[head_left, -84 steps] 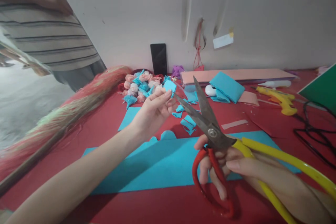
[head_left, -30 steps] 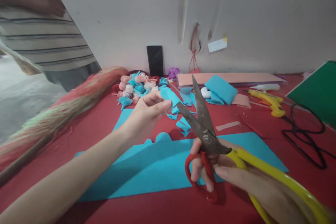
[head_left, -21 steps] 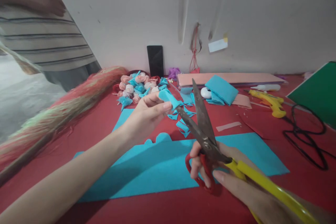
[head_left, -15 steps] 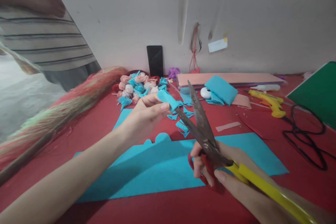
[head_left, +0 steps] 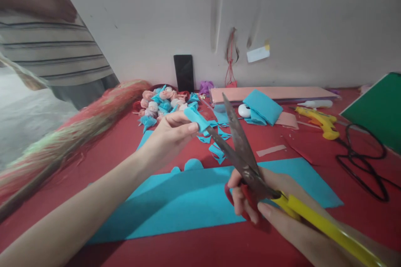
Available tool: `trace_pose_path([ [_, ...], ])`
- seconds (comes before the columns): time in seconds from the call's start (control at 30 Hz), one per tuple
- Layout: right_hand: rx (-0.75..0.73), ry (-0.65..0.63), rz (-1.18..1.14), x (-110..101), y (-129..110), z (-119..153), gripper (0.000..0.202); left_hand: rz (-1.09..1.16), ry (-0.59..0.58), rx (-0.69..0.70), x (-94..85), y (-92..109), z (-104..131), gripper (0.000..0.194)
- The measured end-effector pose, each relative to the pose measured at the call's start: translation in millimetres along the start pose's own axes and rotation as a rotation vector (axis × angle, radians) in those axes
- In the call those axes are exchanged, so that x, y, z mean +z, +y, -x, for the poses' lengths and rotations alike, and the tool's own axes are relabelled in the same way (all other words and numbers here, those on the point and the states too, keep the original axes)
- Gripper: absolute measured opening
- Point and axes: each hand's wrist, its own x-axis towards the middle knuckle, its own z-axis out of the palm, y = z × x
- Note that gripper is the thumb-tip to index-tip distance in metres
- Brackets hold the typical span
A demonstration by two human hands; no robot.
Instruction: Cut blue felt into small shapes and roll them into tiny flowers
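Between the thumb and fingers of my left hand (head_left: 164,142) is a small folded piece of blue crepe paper (head_left: 196,119). My right hand (head_left: 250,200) grips a pair of scissors (head_left: 239,150), its fingers about the red handles. The dark blades are spread apart, and the lower blade's tip touches or nearly touches the paper's lower edge. A long yellow handle (head_left: 326,225) runs from the scissors' rear over my right forearm; whether it belongs to them I cannot tell. Below both hands lies a large blue crepe sheet (head_left: 175,212), with small rounded pieces at its top edge.
Blue scraps (head_left: 217,153) are scattered ahead. Paper flowers (head_left: 166,102) are heaped at the back left, near a black phone (head_left: 184,71). A yellow glue gun (head_left: 324,123) with a looped black cord lies right. A fringed bundle (head_left: 78,125) borders the left; another person (head_left: 53,46) stands beyond.
The view has shifted very slightly. The paper in my left hand has tilted a little and moved slightly left; the scissors stay spread.
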Motion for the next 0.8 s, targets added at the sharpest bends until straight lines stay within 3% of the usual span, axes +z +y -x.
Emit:
trace_pose_path([
  [0.1,-0.067,0.016,0.078,-1,3,9,0.015,-0.04,-0.046,0.04,-0.3,0,1,0.02],
  [0.23,-0.261,0.074,0.388,-2,10,15,0.023,-0.074,-0.078,0.071,-1.3,1,2,0.019],
  [0.47,-0.388,0.173,0.659,4,9,15,0.024,-0.114,-0.057,0.12,4.3,2,4,0.015],
  [0.6,-0.48,0.159,0.737,1,15,16,0.028,-0.104,-0.014,0.141,9.5,2,6,0.015],
  [0.73,-0.48,0.23,0.737,0,19,15,0.023,-0.103,0.015,0.142,12.8,2,8,0.014],
  [0.8,-0.432,0.201,0.669,1,16,13,0.019,-0.095,0.019,0.128,13.2,2,7,0.013],
])
